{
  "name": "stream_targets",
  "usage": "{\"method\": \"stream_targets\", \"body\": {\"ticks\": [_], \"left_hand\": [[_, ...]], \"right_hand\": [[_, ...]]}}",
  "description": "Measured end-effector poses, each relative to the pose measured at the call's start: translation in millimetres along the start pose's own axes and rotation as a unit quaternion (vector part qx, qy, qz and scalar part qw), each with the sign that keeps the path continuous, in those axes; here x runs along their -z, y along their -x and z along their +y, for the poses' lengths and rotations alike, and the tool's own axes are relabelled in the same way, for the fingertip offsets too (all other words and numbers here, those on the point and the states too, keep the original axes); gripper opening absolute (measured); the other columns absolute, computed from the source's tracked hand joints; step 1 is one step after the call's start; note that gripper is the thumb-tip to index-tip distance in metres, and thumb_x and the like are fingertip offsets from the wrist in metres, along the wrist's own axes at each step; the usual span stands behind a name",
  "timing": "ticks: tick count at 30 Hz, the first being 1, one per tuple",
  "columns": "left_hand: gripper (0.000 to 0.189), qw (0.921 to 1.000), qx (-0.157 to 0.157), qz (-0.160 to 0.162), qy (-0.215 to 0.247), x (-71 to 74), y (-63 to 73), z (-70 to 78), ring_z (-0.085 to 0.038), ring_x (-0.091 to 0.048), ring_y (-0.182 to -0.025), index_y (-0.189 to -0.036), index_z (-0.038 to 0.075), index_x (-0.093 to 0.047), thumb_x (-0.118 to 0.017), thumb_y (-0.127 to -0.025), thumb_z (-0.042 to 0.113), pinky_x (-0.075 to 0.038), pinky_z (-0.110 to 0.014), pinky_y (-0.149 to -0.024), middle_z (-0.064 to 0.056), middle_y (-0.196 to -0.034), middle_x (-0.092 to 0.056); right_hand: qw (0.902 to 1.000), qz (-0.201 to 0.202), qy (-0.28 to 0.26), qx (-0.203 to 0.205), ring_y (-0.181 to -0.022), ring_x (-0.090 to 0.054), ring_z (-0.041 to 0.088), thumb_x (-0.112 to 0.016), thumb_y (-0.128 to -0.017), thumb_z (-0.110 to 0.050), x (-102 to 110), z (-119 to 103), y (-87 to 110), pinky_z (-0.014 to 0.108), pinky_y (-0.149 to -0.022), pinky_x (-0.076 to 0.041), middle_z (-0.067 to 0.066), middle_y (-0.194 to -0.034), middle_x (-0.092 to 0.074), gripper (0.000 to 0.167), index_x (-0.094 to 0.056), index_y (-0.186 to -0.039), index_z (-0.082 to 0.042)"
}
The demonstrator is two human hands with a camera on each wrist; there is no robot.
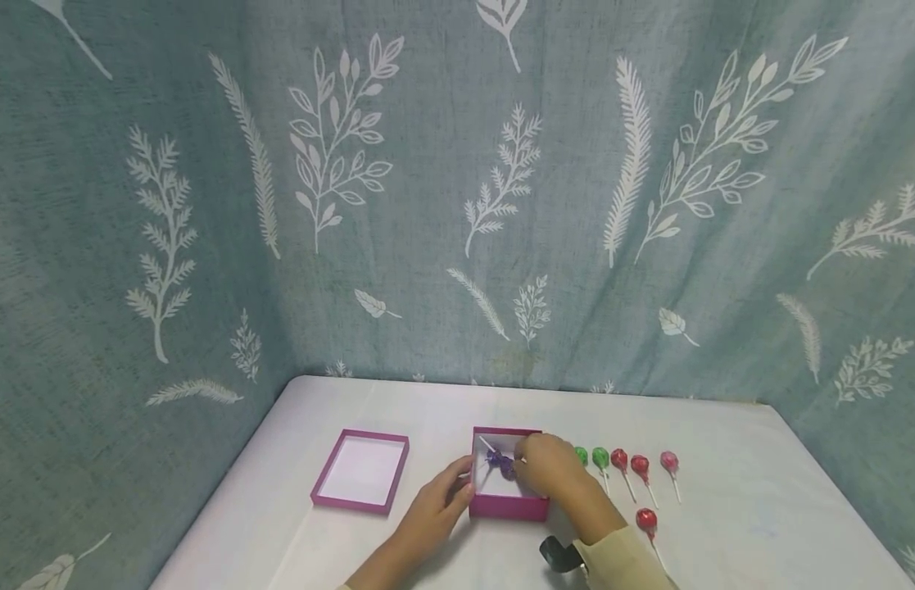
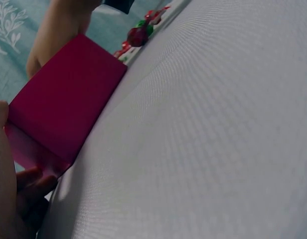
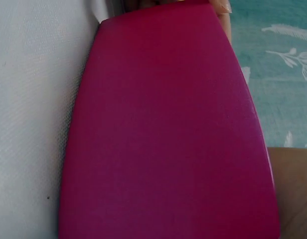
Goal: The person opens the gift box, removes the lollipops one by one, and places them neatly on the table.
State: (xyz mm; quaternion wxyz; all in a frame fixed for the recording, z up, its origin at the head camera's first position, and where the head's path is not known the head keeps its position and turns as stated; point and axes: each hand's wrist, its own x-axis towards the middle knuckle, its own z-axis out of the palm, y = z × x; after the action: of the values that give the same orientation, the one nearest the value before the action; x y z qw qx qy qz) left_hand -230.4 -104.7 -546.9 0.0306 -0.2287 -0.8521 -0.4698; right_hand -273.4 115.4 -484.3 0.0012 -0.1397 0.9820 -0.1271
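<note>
A magenta box (image 1: 507,508) with a white inside stands uncovered on the table. My left hand (image 1: 437,510) holds it at its left side, thumb and fingers against the wall. In the left wrist view, fingers (image 2: 36,188) lie low along the box's side (image 2: 69,94). Over the box's right rim, my right hand (image 1: 551,465) reaches in with bent fingers. Purple-wrapped lollipops (image 1: 497,460) lie in the box right by those fingertips. The fingertips are hidden, so whether they pinch a lollipop cannot be seen. The box's outer wall (image 3: 163,124) fills most of the right wrist view.
Left of the box lies a magenta-rimmed lid (image 1: 361,469), white side up. Right of it are green lollipops (image 1: 600,457), red lollipops (image 1: 640,465) and a pink lollipop (image 1: 669,462). Another red lollipop (image 1: 646,519) lies nearer, beside the right sleeve (image 1: 625,561). A leaf-patterned curtain (image 1: 428,205) hangs behind.
</note>
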Motion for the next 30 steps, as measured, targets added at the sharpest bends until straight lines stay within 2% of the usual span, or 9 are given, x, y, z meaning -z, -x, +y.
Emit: {"method": "stream_targets", "body": {"ticks": [5,13,20,24,30], "left_hand": [[0.049,0.9999,-0.008,-0.009,0.006,0.2,1.3,2.1,-0.022,-0.056,-0.121,-0.149,0.014,-0.038,-0.044,-0.105,0.033,-0.039,-0.05,-0.105,-0.008,-0.143,-0.05],[0.048,0.9999,-0.013,-0.008,0.002,-1.1,0.6,1.8,-0.024,-0.057,-0.12,-0.149,0.013,-0.038,-0.044,-0.105,0.031,-0.041,-0.05,-0.103,-0.01,-0.141,-0.051],[0.048,0.9998,-0.022,0.0,0.002,0.8,-1.6,1.2,-0.024,-0.058,-0.119,-0.148,0.015,-0.039,-0.046,-0.104,0.031,-0.042,-0.051,-0.102,-0.011,-0.14,-0.052],[0.048,0.9999,-0.01,-0.002,0.003,0.6,-0.3,0.1,-0.024,-0.058,-0.119,-0.149,0.017,-0.039,-0.046,-0.104,0.032,-0.041,-0.052,-0.103,-0.012,-0.14,-0.051],[0.048,0.9999,-0.012,-0.002,0.002,-0.1,1.1,0.0,-0.024,-0.058,-0.119,-0.148,0.014,-0.04,-0.046,-0.104,0.032,-0.04,-0.052,-0.103,-0.012,-0.14,-0.052]], "right_hand": [[0.9995,-0.017,-0.014,-0.021,-0.101,-0.064,0.032,-0.074,-0.084,-0.032,1,-6,4.2,0.054,-0.087,-0.05,0.004,-0.1,-0.071,0.027,-0.074,-0.101,-0.012],[0.9992,-0.005,-0.018,-0.034,-0.09,-0.066,0.033,-0.079,-0.077,-0.043,-2,-14,7.7,0.057,-0.078,-0.05,0.003,-0.095,-0.072,0.036,-0.075,-0.099,-0.014],[0.9972,0.009,-0.021,-0.071,-0.094,-0.062,0.035,-0.081,-0.076,-0.037,-5,-18,2.9,0.06,-0.084,-0.045,0.004,-0.099,-0.072,0.028,-0.077,-0.096,-0.017],[0.996,0.011,-0.034,-0.081,-0.093,-0.062,0.034,-0.08,-0.077,-0.035,-5,-18,3.2,0.06,-0.086,-0.043,0.003,-0.094,-0.071,0.022,-0.076,-0.089,-0.017],[0.995,-0.005,-0.046,-0.088,-0.101,-0.06,0.039,-0.081,-0.075,-0.044,-4,-20,4.9,0.074,-0.097,-0.029,0.003,-0.095,-0.071,0.034,-0.075,-0.094,-0.016]]}}
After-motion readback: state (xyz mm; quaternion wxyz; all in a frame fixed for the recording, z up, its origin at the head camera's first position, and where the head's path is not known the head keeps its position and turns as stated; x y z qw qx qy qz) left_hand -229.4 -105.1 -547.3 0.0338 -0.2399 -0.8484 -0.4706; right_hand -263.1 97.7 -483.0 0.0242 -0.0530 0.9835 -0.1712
